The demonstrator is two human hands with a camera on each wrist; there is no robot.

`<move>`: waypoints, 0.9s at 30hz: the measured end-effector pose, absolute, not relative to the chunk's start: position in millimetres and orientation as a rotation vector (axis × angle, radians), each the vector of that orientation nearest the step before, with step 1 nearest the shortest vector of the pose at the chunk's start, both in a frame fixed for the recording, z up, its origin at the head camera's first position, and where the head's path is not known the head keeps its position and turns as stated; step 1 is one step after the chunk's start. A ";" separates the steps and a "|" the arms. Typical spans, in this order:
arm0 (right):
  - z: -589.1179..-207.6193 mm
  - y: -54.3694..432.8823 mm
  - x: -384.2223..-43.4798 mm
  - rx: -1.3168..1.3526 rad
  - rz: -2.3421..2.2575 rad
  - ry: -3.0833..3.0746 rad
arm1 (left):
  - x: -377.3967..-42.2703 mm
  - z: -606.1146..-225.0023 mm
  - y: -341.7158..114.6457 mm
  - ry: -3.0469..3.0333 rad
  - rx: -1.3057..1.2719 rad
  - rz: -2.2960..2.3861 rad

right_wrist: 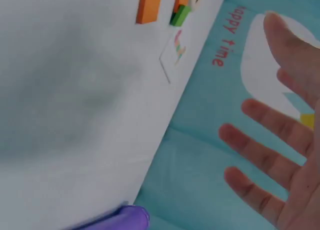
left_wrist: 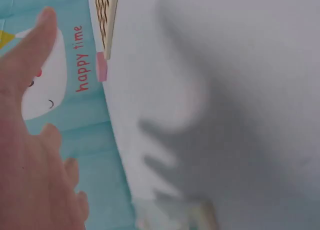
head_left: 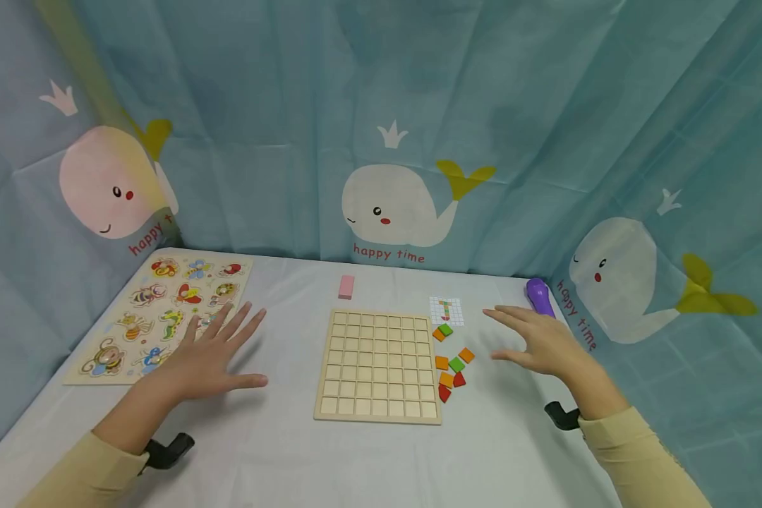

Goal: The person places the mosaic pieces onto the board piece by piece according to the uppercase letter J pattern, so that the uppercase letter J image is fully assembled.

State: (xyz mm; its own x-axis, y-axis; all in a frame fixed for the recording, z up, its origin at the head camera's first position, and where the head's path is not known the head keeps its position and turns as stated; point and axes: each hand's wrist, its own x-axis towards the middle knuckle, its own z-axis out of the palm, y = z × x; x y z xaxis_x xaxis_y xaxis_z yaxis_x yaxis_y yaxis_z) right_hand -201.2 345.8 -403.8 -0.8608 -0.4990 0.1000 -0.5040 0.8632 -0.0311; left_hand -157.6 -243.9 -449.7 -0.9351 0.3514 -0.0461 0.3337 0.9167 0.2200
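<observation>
My left hand [head_left: 206, 360] hovers over the left of the table with its fingers spread and holds nothing; the near corner of an insect puzzle board [head_left: 130, 375] lies beneath it. On the other side, my right hand [head_left: 540, 340] is raised above the table, fingers extended and nothing in its grasp. Between the hands lies a wooden grid board [head_left: 381, 367]. Along its right edge are scattered orange tiles [head_left: 466, 355], green tiles [head_left: 456, 365] and red tiles [head_left: 444, 393]. A small pattern card [head_left: 454, 311] with a coloured shape lies behind the tiles.
Near the back edge of the white table [head_left: 279, 451] sits a pink block [head_left: 346, 287]. A purple object [head_left: 538, 296] lies at the back right, partly behind my right hand. A blue curtain [head_left: 260, 197] with whale prints surrounds the table.
</observation>
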 end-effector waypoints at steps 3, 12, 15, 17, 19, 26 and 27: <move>-408.6 340.0 -208.5 0.800 0.154 -2.936 | -167.9 -459.7 -238.6 2.974 0.558 0.398; -438.8 321.1 -242.6 0.722 0.800 -2.990 | -196.7 -488.1 -206.5 2.774 0.728 0.788; -451.8 311.7 -253.6 0.709 0.891 -3.016 | -198.4 -491.8 -197.6 2.747 0.703 0.797; -459.7 305.0 -259.7 0.708 0.924 -3.031 | -198.8 -493.6 -192.8 2.741 0.687 0.804; -466.0 299.7 -264.4 0.692 0.967 -3.039 | -200.1 -495.3 -187.5 2.709 0.678 0.855; -478.9 290.1 -270.6 0.590 0.987 -3.098 | -209.1 -502.9 -168.0 2.630 0.728 1.010; -479.6 289.0 -270.9 0.586 0.979 -3.107 | -210.1 -504.6 -166.1 2.635 0.733 1.013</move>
